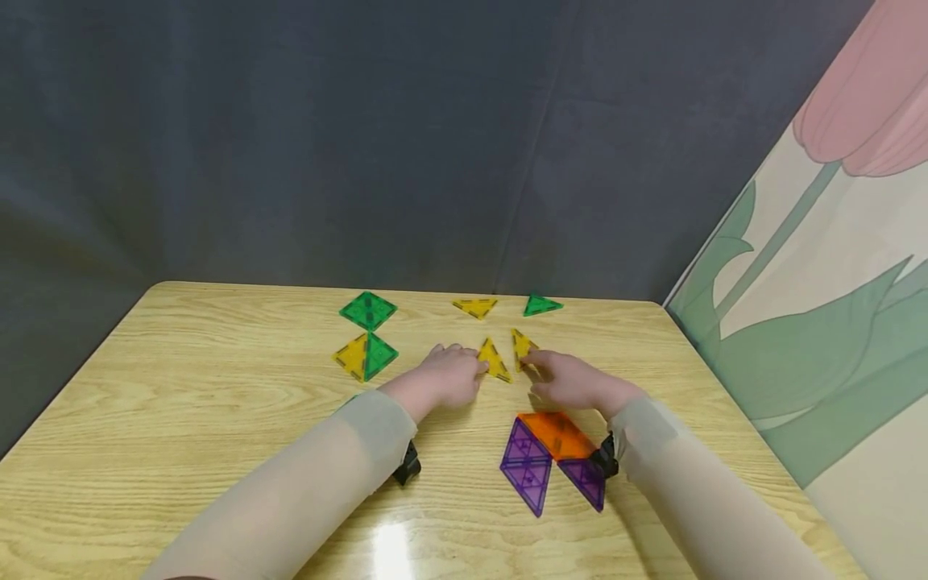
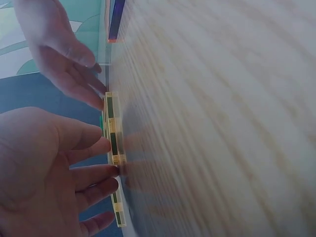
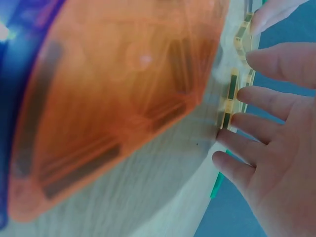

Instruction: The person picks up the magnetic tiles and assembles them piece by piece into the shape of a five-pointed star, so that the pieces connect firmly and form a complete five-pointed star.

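On the wooden table my left hand (image 1: 451, 374) lies beside a yellow triangular magnetic tile (image 1: 495, 362), its fingertips at the tile's left edge. Relaxed, nearly straight fingers (image 2: 96, 175) show in the left wrist view. My right hand (image 1: 569, 380) reaches to a second yellow triangular tile (image 1: 521, 346), with fingertips touching or very near it. In the right wrist view its fingers (image 3: 261, 103) are spread and slightly bent along yellow tile edges. A narrow gap separates the two yellow tiles. Neither hand visibly grips a tile.
An orange tile (image 1: 558, 435) adjoins purple triangular tiles (image 1: 527, 466) near my right wrist. Green tiles (image 1: 368, 310) and a yellow-green pair (image 1: 365, 357) lie left. Farther back are another yellow triangle (image 1: 475, 307) and a green triangle (image 1: 540, 304). A dark curtain (image 1: 362, 145) hangs behind.
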Demonstrator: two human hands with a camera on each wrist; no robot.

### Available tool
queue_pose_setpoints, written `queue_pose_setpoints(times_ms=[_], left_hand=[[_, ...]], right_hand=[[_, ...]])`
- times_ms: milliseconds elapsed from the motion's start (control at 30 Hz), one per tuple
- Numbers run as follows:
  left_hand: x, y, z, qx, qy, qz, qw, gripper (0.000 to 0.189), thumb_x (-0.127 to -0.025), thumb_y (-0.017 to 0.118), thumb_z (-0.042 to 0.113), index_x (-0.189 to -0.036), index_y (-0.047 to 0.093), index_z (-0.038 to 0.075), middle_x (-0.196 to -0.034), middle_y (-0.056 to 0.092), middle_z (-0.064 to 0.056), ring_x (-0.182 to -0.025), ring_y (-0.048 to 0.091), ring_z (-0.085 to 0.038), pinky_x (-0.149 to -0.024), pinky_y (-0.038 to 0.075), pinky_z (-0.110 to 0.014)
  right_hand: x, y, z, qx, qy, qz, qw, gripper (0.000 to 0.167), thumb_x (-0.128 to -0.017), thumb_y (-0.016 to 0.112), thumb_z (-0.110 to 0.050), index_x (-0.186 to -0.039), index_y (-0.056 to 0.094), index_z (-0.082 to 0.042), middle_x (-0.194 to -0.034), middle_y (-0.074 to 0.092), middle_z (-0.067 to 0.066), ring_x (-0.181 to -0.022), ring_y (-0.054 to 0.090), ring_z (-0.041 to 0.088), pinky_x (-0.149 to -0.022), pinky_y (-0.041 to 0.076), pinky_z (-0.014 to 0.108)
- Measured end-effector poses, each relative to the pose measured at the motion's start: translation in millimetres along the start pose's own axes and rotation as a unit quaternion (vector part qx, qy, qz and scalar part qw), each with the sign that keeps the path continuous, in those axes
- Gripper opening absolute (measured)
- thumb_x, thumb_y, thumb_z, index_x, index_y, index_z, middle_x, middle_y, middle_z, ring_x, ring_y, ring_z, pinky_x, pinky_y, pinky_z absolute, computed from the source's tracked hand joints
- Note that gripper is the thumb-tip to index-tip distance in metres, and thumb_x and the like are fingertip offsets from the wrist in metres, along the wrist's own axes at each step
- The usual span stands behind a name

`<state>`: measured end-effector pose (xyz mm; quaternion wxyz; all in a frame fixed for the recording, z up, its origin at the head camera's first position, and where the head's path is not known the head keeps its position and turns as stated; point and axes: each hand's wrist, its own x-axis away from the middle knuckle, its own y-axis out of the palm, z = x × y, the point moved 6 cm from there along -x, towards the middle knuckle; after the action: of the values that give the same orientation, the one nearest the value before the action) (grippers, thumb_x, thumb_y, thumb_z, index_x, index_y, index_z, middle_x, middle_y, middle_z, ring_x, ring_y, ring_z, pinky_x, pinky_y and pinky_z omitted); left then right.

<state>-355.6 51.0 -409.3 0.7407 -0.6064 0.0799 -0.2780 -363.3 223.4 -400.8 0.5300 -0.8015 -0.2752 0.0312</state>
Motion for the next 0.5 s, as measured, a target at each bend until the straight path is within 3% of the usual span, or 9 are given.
queue_pose_setpoints(times_ms=[267,500], left_hand=[[-1.5,2.0,-3.7,0.028,0.002,-0.002,0.9996,0.048,-0.106,0.043,0.026,-0.153,0.038,0.022,-0.159,0.029,-0.002,-0.146,0.023,-0.027,-0.119,0.013,-0.047],[-4.4,3.6,-6.3,0.025,0.007,0.003,0.9996,0.049,-0.106,0.043,0.027,-0.154,0.037,0.022,-0.160,0.027,-0.001,-0.146,0.024,-0.027,-0.118,0.015,-0.047]], right_hand=[[5.5,10.5,0.2,-0.037,0.027,-0.023,0.9987,0.078,-0.092,0.066,-0.018,-0.158,0.024,-0.009,-0.159,0.028,0.014,-0.145,0.023,0.035,-0.116,0.019,0.055],[8.0,16.6,-2.6,-0.021,0.021,-0.017,0.9994,0.078,-0.093,0.066,-0.019,-0.158,0.023,-0.011,-0.159,0.028,0.013,-0.145,0.025,0.034,-0.116,0.022,0.053]])
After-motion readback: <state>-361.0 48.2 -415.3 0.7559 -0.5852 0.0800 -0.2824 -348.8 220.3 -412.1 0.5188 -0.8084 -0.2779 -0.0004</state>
